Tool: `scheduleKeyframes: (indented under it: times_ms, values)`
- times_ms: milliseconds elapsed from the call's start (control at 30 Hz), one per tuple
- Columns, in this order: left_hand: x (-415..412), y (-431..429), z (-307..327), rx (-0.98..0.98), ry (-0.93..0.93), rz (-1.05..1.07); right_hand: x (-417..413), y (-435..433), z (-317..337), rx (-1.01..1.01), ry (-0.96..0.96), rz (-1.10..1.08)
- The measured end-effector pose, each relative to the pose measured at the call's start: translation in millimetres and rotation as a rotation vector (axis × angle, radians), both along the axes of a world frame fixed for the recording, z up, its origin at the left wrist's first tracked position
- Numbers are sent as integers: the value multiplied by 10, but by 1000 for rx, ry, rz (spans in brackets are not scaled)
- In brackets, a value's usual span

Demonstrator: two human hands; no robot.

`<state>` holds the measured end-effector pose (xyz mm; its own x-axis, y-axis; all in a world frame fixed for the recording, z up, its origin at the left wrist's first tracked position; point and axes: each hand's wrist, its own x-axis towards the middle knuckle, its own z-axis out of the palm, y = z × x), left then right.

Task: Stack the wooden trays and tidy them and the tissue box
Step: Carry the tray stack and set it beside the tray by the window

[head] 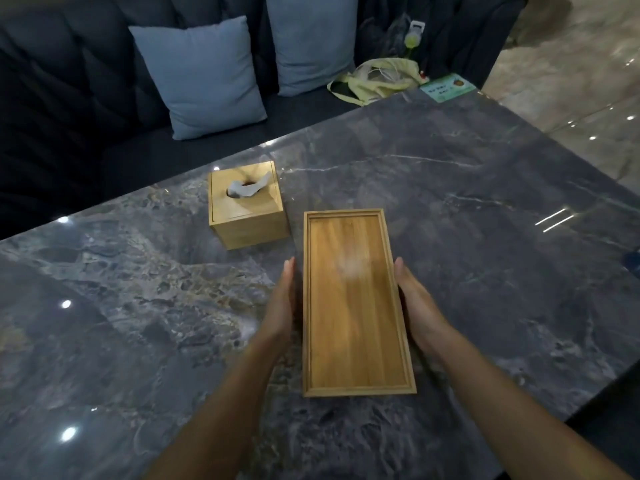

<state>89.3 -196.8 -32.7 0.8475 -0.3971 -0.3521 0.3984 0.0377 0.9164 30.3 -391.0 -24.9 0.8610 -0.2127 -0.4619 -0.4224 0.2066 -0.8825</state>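
Wooden tray (356,303): one visible, between the fingers of both hands. Tissue box (246,204): one, beyond the left fingertips. Hands: two, left hand (280,306) and right hand (417,306). Cushions: two, left cushion (201,76) and right cushion (310,39), far past the fingertips.

Wooden tray (356,303): honey-brown, lengthwise grain streaks. Tissue box (247,206): pale golden wood, white tissue (247,188) on top. Tabletop (485,209): dark grey marble, white veins, brownish mottling at 9 o'clock. Cushions (201,74): plain grey-blue. Sofa (52,98): near-black
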Motion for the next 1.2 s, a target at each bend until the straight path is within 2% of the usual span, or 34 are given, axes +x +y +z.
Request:
scheduleKeyframes:
  times_ms: [267, 533, 667, 733, 833, 933, 1200]
  values:
    - [238, -214, -35, -37, 19, 4, 268, 69, 47, -44, -10, -8]
    - [295, -224, -79, -26, -81, 58, 355, -56, 70, -102, -29, 94]
    - [526, -236, -87, -7, 19, 89, 617, -190, 112, -52, -54, 80]
    - [634, -258, -44, -44, 52, 30, 747, -227, 119, -52, -43, 83]
    - [714, -320, 25, -34, 30, -15, 874, -227, 99, -83, -25, 94]
    - [711, -371, 13, -22, -27, 18, 894, -175, 72, -106, -31, 73]
    - [649, -394, -117, 21, -36, 58, 863, -161, -32, -153, -45, 48]
